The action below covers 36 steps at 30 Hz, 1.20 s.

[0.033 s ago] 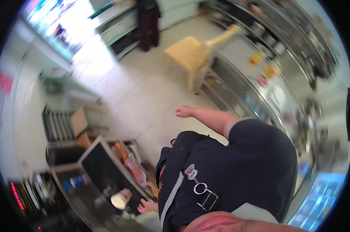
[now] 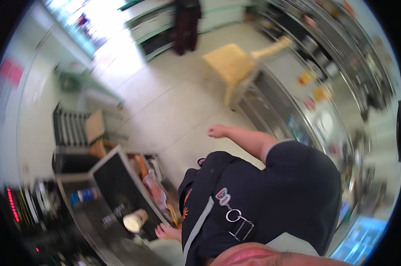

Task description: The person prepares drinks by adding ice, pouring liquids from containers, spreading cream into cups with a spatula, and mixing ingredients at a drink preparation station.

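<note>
My left hand [image 2: 167, 232] is beside the edge of a dark-topped metal counter [image 2: 109, 188], fingers spread and nothing seen in them. Close to it on the counter stands a cream-coloured cup-like container [image 2: 135, 221], with small clear items [image 2: 115, 214] by it. My right hand [image 2: 217, 131] hangs out over the tiled floor, its fingers curled closed and apart from any object. No held thing shows in it, though the hand is slightly blurred.
An open compartment along the counter holds a bagged reddish item [image 2: 155, 188]. A yellow stool [image 2: 229, 64] stands by a steel worktable [image 2: 293, 73] with orange-yellow containers. A striped chair [image 2: 72, 128] is at left. Another person [image 2: 185, 26] stands at the far counter.
The whole view has shifted, so the stool and worktable sit farther right in the picture. My left hand has shifted slightly along the counter edge. My right hand stays over the floor.
</note>
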Each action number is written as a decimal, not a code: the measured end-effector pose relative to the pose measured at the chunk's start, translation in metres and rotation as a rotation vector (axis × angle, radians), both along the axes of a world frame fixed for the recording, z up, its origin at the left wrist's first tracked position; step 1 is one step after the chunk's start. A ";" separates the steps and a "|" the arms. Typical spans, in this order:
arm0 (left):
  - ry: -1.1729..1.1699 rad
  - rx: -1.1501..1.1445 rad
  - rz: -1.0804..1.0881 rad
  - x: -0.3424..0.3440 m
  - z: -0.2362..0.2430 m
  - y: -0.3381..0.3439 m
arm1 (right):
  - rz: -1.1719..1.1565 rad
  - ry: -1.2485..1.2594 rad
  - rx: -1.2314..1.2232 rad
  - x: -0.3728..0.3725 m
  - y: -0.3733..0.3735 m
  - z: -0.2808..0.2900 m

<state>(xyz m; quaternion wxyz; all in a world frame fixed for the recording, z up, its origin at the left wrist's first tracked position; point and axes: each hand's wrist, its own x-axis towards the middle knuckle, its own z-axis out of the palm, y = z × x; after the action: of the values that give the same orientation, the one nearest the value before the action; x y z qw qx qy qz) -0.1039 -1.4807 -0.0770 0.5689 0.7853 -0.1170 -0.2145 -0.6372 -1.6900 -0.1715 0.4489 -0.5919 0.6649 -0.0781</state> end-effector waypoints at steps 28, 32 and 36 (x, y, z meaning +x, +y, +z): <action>0.108 -0.364 -1.983 -0.293 0.331 -0.252 | -1.527 0.960 -0.562 -0.411 0.155 0.264; -0.343 -0.101 -1.844 -0.223 0.257 -0.300 | -1.458 1.061 -0.456 -0.461 0.188 0.249; -0.581 0.312 -1.582 -0.133 0.232 -0.336 | -1.371 1.097 -0.357 -0.479 0.172 0.235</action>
<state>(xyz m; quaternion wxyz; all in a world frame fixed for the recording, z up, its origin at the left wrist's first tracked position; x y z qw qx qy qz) -0.2367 -1.8171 0.1546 0.0850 0.5659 -0.7407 -0.3521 -1.1160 -1.5180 0.0634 -0.1762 -0.0795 0.9715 -0.1374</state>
